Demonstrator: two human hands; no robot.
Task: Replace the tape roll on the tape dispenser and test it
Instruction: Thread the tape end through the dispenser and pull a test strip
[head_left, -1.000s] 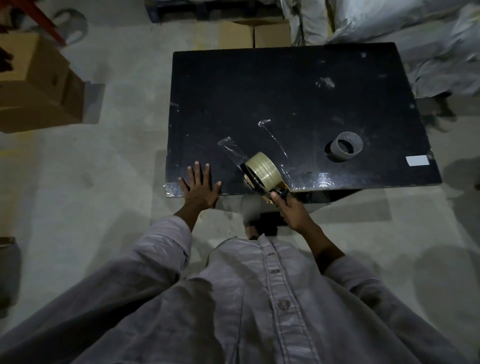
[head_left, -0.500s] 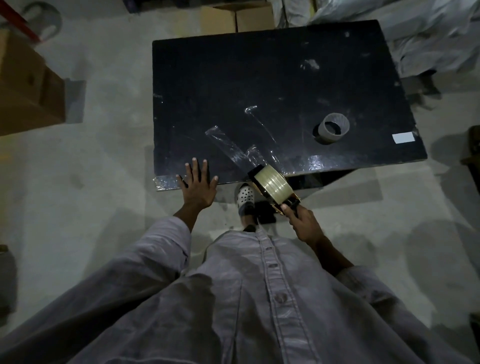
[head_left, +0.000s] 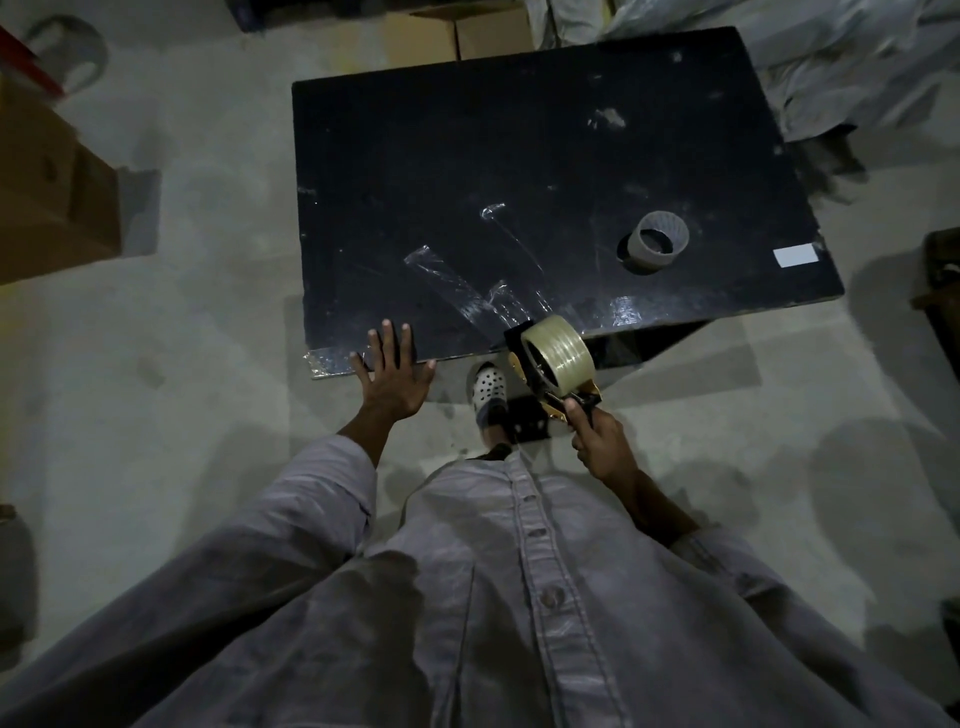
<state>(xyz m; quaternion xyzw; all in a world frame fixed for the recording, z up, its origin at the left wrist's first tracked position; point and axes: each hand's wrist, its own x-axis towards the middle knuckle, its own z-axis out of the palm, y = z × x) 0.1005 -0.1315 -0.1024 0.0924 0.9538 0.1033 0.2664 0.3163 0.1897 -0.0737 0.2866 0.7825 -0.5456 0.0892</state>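
Observation:
My right hand (head_left: 602, 441) grips the handle of the tape dispenser (head_left: 550, 384), held just off the near edge of the black table (head_left: 519, 156). A full clear tape roll (head_left: 558, 353) sits on the dispenser. Strips of clear tape (head_left: 467, 291) are stuck on the table top and run toward the near edge by the dispenser. An empty cardboard tape core (head_left: 657, 247) stands on the table's right side. My left hand (head_left: 392, 376) lies flat with its fingers spread on the near left corner.
A white label (head_left: 795, 256) is stuck near the table's right edge. Cardboard boxes (head_left: 47, 176) stand on the floor to the left, more boxes and plastic-wrapped bundles (head_left: 831, 57) behind the table. My shoe (head_left: 488, 392) shows below the table edge.
My right hand has pulled the dispenser back from the table top, off past the near edge toward my body, leaving a longer tape strip. My left hand stayed pressed on the corner.

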